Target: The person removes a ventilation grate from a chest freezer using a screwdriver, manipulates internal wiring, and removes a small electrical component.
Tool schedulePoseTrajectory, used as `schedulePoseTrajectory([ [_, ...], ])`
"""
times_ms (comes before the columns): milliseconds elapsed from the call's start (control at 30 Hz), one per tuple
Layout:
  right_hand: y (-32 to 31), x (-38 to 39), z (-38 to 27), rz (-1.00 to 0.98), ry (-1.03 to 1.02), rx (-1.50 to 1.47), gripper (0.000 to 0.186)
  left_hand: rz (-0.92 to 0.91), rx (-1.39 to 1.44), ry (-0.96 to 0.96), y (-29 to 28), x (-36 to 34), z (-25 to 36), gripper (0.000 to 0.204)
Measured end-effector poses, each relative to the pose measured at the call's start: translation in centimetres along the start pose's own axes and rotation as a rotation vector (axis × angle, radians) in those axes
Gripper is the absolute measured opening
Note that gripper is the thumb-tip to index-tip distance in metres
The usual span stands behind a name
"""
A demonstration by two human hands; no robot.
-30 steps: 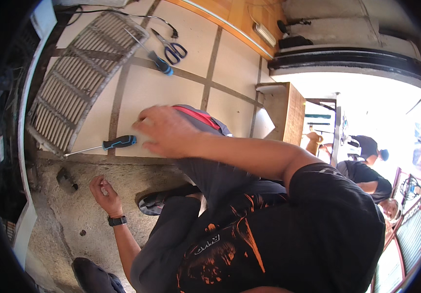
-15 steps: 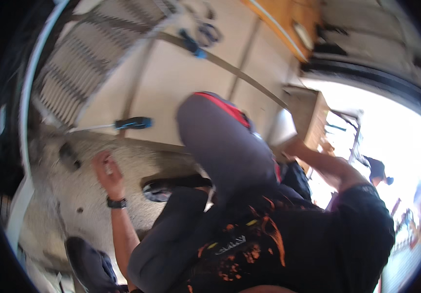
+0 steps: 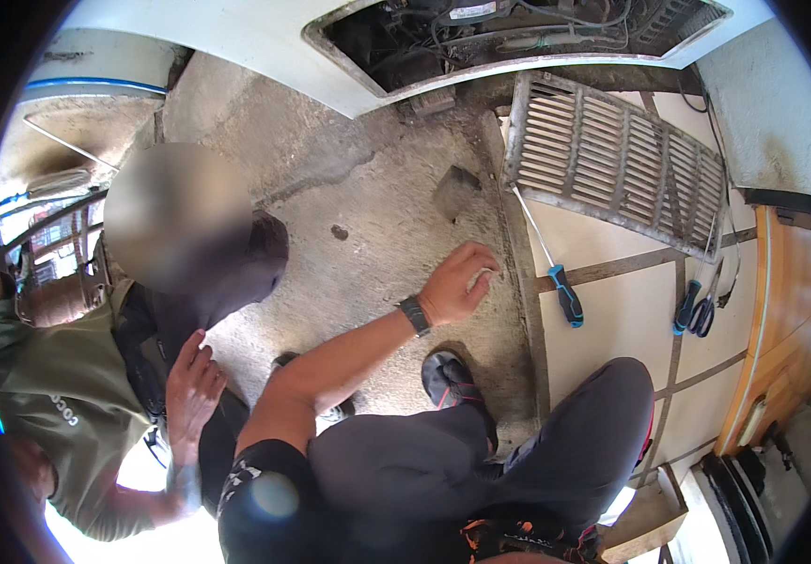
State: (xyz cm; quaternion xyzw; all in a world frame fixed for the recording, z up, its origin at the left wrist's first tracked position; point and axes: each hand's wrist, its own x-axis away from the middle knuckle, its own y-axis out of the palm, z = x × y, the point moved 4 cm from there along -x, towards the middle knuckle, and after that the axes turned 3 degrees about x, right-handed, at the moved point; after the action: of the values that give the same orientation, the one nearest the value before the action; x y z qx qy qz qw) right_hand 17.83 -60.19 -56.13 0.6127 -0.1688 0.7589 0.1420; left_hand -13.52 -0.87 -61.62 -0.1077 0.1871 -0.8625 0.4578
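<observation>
My left hand point(image 3: 460, 285), with a dark watch on the wrist, hangs above the concrete floor. Its fingers curl in toward the thumb, and a small pale bit shows between them, too small to name. Closest to it, on the tiles to its right, lies a screwdriver point(image 3: 565, 297) with a blue and black handle, its shaft pointing at a grey slatted metal grille point(image 3: 617, 155). Farther right, a second blue and black handled tool point(image 3: 686, 308) rests beside a pair of scissors point(image 3: 702, 316). My right hand is out of view.
At the far side stands a white appliance panel point(image 3: 265, 56) with an open bay of cables and dark parts point(image 3: 481, 38). A person in a green shirt point(image 3: 67, 395) crouches at my left, one hand point(image 3: 194, 387) near their knee. An orange wooden panel point(image 3: 791, 282) borders the tiles.
My view has swung left, bringing the appliance bay and the other person into sight. My right hand, earlier near a wooden box, has left the view. My left hand keeps its curled fingers.
</observation>
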Motion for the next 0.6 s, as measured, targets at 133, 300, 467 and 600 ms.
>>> schedulePoseTrajectory([
  [133,1.1,2.6,4.4,-0.05,-0.033,0.206,0.044,0.108,0.004,0.076,-1.6,-0.7,-0.3,0.015],
  [300,-10.2,-4.0,14.1,0.227,0.125,0.293,0.038,0.458,-0.004,0.206,-11.2,-3.2,6.0,0.01],
  [467,-44.2,11.3,-4.1,1.268,-0.372,-0.358,0.028,0.718,0.002,0.662,-22.1,0.3,20.0,0.015],
  [600,-50.6,28.7,-18.4,1.48,-1.521,-0.362,0.039,0.489,0.014,0.83,-24.2,5.5,27.4,0.015],
])
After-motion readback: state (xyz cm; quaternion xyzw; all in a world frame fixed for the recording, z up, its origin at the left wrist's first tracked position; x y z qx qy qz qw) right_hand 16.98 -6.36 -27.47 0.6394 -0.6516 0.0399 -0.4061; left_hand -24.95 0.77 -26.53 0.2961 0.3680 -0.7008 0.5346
